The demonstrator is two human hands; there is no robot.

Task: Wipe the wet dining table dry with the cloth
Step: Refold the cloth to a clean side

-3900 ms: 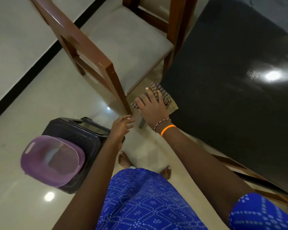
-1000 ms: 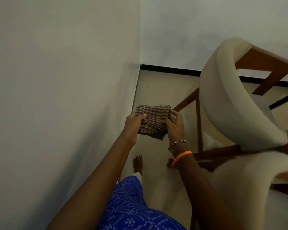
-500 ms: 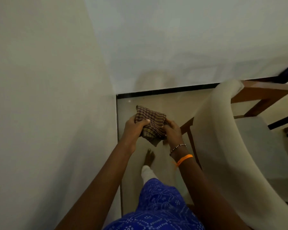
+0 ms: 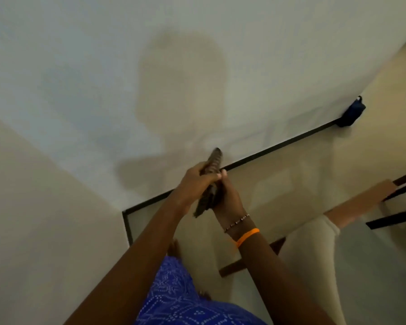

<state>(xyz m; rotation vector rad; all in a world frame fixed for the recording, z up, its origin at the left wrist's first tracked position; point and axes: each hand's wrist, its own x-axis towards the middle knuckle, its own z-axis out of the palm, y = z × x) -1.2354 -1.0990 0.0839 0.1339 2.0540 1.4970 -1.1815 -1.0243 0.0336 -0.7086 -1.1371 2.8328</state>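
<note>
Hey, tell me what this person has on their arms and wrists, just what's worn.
Both forearms are bare, with no sleeves showing. The right wrist carries two bands: a thin beaded bracelet of dark and pale beads, and below it a plain orange band. The left wrist shows nothing worn. Blue clothing with a small white dotted pattern shows at the bottom.

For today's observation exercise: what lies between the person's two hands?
In the head view, the folded brown checked cloth is pressed between the left hand and right hand.
</note>
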